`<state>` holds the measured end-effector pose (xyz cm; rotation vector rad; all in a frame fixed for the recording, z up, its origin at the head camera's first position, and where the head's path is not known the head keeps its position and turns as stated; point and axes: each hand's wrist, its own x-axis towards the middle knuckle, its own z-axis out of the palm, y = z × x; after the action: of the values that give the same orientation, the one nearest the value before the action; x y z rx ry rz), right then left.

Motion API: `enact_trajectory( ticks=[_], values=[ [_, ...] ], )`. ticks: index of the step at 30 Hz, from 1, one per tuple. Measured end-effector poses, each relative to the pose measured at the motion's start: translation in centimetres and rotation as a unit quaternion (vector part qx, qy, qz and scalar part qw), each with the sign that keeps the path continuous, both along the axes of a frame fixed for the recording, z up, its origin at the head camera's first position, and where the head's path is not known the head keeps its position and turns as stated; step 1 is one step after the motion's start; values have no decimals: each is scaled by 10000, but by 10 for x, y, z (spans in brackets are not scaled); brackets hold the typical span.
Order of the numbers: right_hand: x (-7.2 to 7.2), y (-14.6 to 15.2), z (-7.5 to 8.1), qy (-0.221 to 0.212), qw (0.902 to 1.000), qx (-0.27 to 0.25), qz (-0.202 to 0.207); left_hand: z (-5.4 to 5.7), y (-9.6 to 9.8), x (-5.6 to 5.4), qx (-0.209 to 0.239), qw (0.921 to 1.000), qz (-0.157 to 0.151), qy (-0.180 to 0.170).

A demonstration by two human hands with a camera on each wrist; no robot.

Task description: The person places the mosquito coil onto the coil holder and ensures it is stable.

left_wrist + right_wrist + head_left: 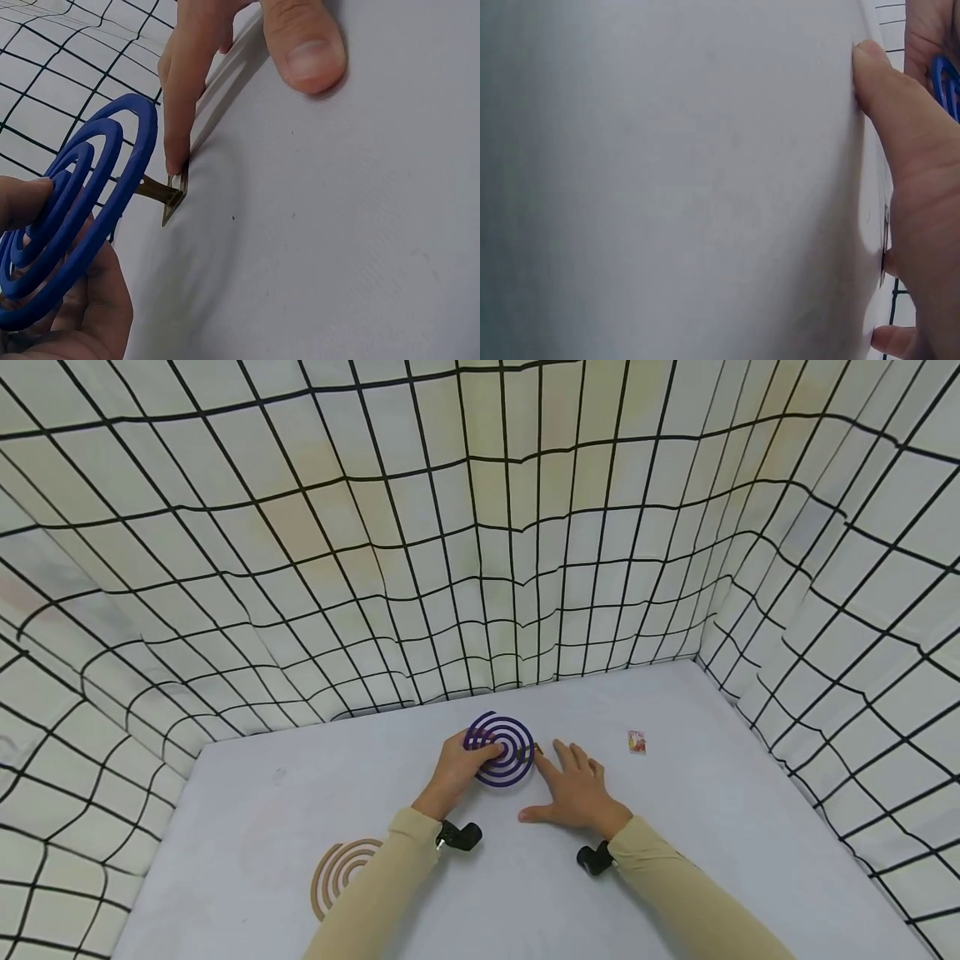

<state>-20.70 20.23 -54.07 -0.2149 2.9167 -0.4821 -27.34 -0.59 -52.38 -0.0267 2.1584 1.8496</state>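
My left hand (452,770) pinches a blue-purple mosquito coil (145,142) near its centre, with the thumb on the near face. Tilted up off the table, the coil has its outer edge at a small brass-coloured metal stand (177,196). The stand's flat base is on the white surface. With fingers spread, my right hand (577,789) lies low over the table. Its index fingertip (175,161) touches the stand's base, and its thumb points toward the left hand.
A brown mosquito coil (321,881) lies at the front left, partly covered by the left sleeve (375,893). A small colourful packet (637,742) is to the right on the white table (247,827). Black grid netting (420,568) over white walls surrounds the back and sides.
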Motion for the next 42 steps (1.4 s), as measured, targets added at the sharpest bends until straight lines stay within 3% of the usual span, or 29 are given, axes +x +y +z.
enact_trajectory(
  ticks=[20,26,29,31,42],
  values=[
    [-2,-3,-1,-9,9999,144,-19,-8,8,-11,8,10000,10,-70],
    [-2,-3,-1,-22,10000,31,-37,2,12,-10,-114,9998,-91,-113],
    [-3,-2,-2,-37,10000,27,-31,-1,13,-10,-71,9999,-71,-107],
    [-2,-2,-2,-29,10000,27,-26,-11,14,-14,-19,9999,-42,-94],
    [-1,0,-3,-52,9999,8,-106,-13,20,-17,-1,9999,-97,-87]
  ],
)
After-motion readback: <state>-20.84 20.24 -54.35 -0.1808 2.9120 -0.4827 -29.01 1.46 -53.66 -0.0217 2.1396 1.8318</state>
